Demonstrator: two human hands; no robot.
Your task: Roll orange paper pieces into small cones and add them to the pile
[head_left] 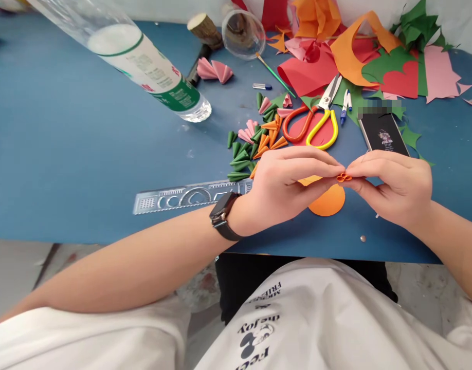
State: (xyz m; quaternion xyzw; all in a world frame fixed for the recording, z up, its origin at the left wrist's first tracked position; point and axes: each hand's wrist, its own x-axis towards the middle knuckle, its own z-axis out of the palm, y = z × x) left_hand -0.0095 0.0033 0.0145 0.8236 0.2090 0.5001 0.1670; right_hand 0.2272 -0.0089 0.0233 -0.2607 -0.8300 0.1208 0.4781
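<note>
Orange curl, on the near side of the scissors, is held in narrow pinches by the left hand and the right hand. Left of the scissors is a bottle; nearer left, a ruler; right, a phone; just left, cones; just right, pens.

Left of the middle of the blue counter, I have a clear water bottle with a white and green label, and beyond it, toward the far edge, a bark-covered wood block beside a clear plastic cup. A thin green stick slants from the cup's rim toward me. Nearer the right edge I see a phone with its screen lit, a blue-and-white pen to its left, and a small round bead close to the near edge.
</note>
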